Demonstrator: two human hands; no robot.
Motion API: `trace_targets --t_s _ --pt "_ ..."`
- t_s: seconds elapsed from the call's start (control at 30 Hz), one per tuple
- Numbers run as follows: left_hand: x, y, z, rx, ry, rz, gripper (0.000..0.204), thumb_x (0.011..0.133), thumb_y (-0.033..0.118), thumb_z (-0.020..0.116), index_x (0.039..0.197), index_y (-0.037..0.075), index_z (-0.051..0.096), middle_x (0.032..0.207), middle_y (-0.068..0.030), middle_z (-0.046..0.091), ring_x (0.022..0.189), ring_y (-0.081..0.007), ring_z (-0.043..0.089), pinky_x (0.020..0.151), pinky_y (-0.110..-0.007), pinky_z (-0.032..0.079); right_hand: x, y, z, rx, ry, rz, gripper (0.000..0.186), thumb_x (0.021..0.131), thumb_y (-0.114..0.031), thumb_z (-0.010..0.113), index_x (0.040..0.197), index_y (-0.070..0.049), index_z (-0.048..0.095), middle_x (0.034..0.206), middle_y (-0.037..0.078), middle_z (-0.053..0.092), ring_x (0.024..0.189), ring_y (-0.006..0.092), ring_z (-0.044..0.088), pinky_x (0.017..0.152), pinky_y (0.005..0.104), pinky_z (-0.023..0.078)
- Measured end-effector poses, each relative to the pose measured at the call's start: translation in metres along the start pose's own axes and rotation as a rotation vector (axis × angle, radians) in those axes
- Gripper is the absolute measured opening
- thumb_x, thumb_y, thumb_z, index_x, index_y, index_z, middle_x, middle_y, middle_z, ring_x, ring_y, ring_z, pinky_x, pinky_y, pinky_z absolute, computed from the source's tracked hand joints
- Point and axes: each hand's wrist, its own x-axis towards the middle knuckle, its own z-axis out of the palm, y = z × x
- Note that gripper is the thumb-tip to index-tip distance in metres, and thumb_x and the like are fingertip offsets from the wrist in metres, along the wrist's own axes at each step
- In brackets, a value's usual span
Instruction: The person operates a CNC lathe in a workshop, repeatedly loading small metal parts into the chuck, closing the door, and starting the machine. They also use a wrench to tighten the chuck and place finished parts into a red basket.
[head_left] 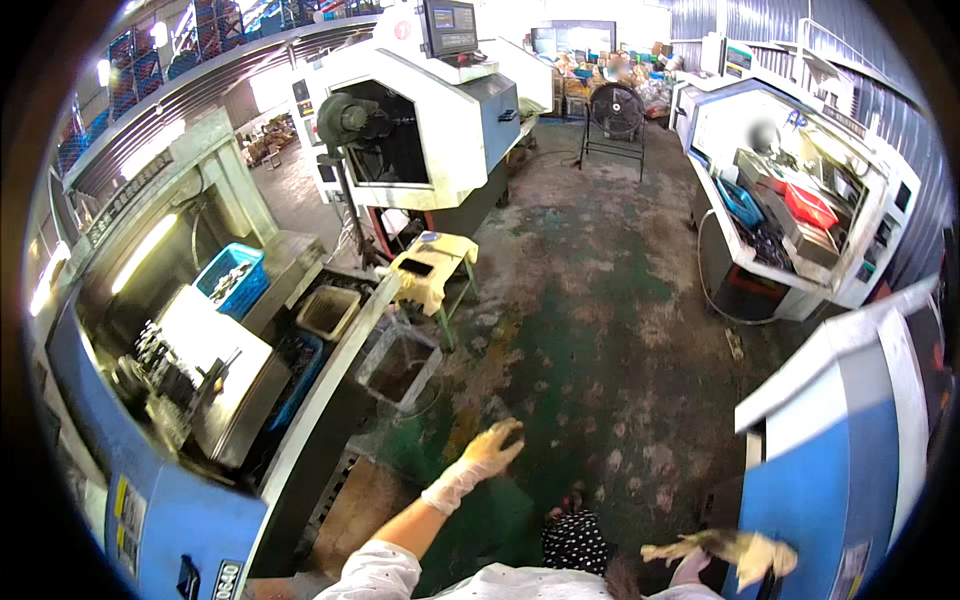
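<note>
My left hand [489, 452], in a thin pale-yellow glove, hangs over the floor in the middle, beside the left machine. Its fingers are apart and slightly bent, with nothing in them. At the lower right, my right hand [722, 548] is beside the blue-and-white machine housing [820, 470], close to a dark handle. Soiled pale glove material spreads to both sides of that wrist. Its fingers do not show clearly, and I cannot tell whether they grip the handle or a loose glove.
On the left, an open lathe [215, 390] holds a blue basket [232, 278]. A cloth-covered stool [440, 265] and a clear plastic bin [400, 365] stand beside it. Ahead are another machine [490, 120] and a floor fan [616, 112]. A right-hand machine [740, 270] holds a red basket [808, 206].
</note>
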Motion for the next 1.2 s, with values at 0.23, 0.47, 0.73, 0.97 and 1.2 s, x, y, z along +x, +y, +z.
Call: trace_targets --t_s 0.23,0.47,0.73,0.97,1.2 --pt "0.249 -0.101 -0.102 0.313 0.042 -0.208 0.043 0.076 0.035 0.048 0.108 0.006 0.048 0.109 -0.0179 0.049 0.101 -0.0310 0.047 0.084 -0.036 0.038 0.087 -0.089 0.181 0.041 -0.055 0.049 0.047 0.070 -0.022 0.057 0.112 -0.008 0.042 0.101 0.008 0.045 0.090 0.0204 0.043 0.075 0.0333 0.039" --pt "0.133 -0.322 -0.048 0.325 -0.240 -1.117 0.043 0.078 0.036 0.039 0.101 0.003 0.053 0.107 -0.0180 0.050 0.101 -0.0319 0.046 0.082 -0.038 0.037 0.153 -0.221 0.280 0.010 0.021 0.042 0.047 0.073 -0.025 0.054 0.115 -0.008 0.040 0.107 0.008 0.042 0.096 0.0211 0.041 0.078 0.0333 0.038" --pt "0.247 -0.255 -0.028 0.198 -0.477 -1.434 0.043 0.079 0.036 0.038 0.107 0.006 0.049 0.112 -0.0155 0.048 0.105 -0.0297 0.044 0.085 -0.037 0.036 0.324 -0.371 0.421 0.017 0.033 -0.075 0.047 0.076 -0.028 0.050 0.117 -0.008 0.039 0.114 0.008 0.039 0.103 0.0220 0.038 0.081 0.0333 0.036" --pt "0.772 -0.232 -0.086 0.393 -0.052 -0.833 0.043 0.080 0.036 0.038 0.112 0.008 0.046 0.116 -0.0133 0.045 0.108 -0.0278 0.042 0.088 -0.036 0.035 0.423 -0.488 0.565 0.038 -0.087 -0.098 0.048 0.078 -0.031 0.046 0.120 -0.009 0.037 0.121 0.008 0.037 0.109 0.0227 0.036 0.084 0.0333 0.034" --pt "1.171 0.037 -0.019 0.022 -0.008 0.200 0.041 0.082 0.033 0.041 0.115 0.009 0.042 0.119 -0.0109 0.042 0.109 -0.0260 0.041 0.090 -0.034 0.033 0.477 -0.581 0.614 0.023 0.033 -0.127 0.039 0.079 -0.031 0.045 0.111 -0.007 0.047 0.119 0.008 0.042 0.104 0.0228 0.041 0.081 0.0348 0.035"
